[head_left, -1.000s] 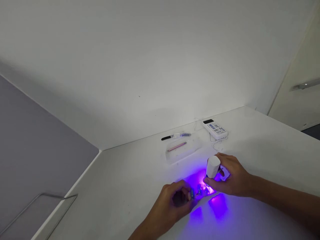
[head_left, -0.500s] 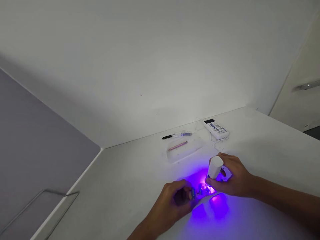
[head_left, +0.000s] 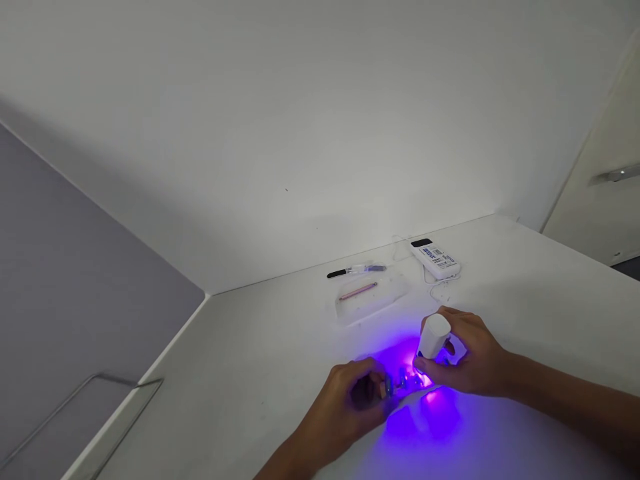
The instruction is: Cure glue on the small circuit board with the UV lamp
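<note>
My right hand (head_left: 470, 352), forearm slanting in, grips the white handheld lamp (head_left: 435, 333), tilted above the table (head_left: 225, 373); my left hand (head_left: 347, 403), fingers curled, pinches a small bluish piece (head_left: 389, 386) beside its purple glow.

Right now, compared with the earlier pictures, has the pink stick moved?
No. Judged against the white printed device, the pink stick keeps its place and slant; both only drift slightly rightward together as the view shifts.

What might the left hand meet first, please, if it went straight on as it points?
The left hand would probably meet the small purple-lit pieces by its fingertips, though depth is unclear.
</note>
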`<state>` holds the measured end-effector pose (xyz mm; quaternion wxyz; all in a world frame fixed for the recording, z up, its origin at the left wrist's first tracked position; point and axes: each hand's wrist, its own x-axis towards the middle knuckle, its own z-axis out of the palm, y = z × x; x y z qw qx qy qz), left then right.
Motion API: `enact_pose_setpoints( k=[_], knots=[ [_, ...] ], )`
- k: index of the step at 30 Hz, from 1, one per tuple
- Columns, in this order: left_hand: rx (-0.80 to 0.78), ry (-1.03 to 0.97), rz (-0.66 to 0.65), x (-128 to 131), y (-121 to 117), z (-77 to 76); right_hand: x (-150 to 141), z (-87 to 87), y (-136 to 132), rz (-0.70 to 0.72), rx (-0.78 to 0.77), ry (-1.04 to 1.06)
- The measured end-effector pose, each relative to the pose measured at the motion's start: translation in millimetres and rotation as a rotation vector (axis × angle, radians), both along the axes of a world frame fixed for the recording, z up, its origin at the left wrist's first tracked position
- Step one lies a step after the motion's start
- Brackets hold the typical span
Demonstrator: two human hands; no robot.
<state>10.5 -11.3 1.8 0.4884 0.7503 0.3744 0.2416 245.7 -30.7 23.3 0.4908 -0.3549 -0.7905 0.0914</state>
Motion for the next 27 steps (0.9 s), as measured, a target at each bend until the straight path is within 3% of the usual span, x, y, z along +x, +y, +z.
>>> enact_pose_setpoints(
  k=[12, 21, 27],
  knots=[
    [-0.026, 0.005, -0.022, -0.5, -0.5, 3.3, 0.7, 0.2, 0.7, -0.004, 0.009, -0.013],
    [-0.020, -0.001, -0.008, -1.4, -0.6, -2.8, -0.1, -2.3, 1.4, -0.021, 0.002, 0.003],
    [-0.019, -0.006, -0.018, 0.0, -0.2, 3.6, 0.8, -0.3, 0.6, -0.009, -0.011, -0.011]
  ],
)
